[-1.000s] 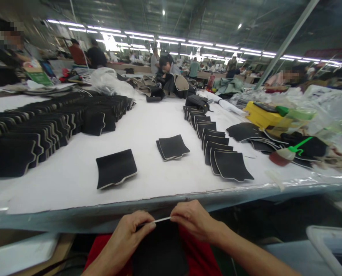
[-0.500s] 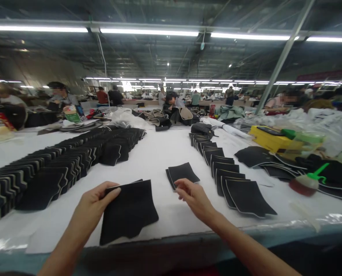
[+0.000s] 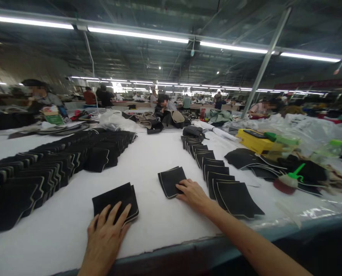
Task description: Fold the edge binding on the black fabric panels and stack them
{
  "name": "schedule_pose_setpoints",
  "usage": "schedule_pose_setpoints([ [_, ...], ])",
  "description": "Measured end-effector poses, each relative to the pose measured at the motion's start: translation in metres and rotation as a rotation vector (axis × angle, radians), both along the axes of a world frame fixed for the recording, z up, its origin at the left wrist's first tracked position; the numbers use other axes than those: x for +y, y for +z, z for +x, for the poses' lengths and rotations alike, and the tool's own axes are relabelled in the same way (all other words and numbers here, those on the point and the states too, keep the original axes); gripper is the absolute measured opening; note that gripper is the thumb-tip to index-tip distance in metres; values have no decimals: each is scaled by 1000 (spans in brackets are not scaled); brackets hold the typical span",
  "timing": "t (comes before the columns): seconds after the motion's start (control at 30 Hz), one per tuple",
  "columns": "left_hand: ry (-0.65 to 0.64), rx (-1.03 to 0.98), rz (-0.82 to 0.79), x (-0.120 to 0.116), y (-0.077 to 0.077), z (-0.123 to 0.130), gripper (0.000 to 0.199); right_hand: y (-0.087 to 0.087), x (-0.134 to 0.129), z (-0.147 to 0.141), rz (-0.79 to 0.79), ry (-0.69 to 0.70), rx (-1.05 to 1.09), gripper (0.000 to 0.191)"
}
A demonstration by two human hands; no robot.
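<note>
My left hand (image 3: 106, 234) lies with spread fingers on a small stack of black fabric panels (image 3: 116, 197) with pale edges, flat on the white table top (image 3: 147, 226). My right hand (image 3: 194, 194) rests its outstretched fingertips on the right edge of another small stack of black panels (image 3: 169, 179), farther from me. Just right of that hand runs an overlapping row of similar black panels (image 3: 240, 197), going away from me. On the left, long overlapping rows of black panels (image 3: 54, 174) with light edges cover the table.
At the right stand a squeeze bottle with a green spout (image 3: 287, 182), a yellow box (image 3: 253, 141) and loose dark pieces (image 3: 241, 158). Clear plastic bags (image 3: 309, 124) are heaped behind them. A dark pouch (image 3: 194, 132) lies beyond the right row. People work farther back.
My left hand has laid down the black panel it held upright and now rests flat on the stack. My right hand has come down onto the farther stack. The view has shifted right.
</note>
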State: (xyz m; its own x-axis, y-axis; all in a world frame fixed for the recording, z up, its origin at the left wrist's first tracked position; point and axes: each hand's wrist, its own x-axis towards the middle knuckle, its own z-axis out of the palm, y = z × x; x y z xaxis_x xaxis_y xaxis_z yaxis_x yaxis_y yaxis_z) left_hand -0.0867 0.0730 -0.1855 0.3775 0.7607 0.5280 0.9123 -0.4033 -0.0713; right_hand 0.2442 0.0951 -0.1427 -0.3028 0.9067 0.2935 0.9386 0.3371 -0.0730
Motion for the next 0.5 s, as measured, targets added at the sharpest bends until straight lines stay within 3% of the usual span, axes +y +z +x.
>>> schedule_pose_setpoints([
  [0.07, -6, 11, 4, 18, -5, -10, 41, 1, -4, -1, 57, 12, -20, 19],
  [0.17, -6, -8, -18, 40, 5, -19, 41, 1, -19, -6, 166, 39, -24, 12],
  [0.3, -79, -276, -152, 27, 28, -4, 42, 0, -65, -26, 271, 166, 7, 19],
  [0.4, -100, -623, -528, -3, 43, 22, 49, 1, -108, -48, 335, 349, 86, 14],
  [0.5, -50, -774, -933, -27, 53, 41, 49, 4, -143, -66, 385, 462, 155, 12],
])
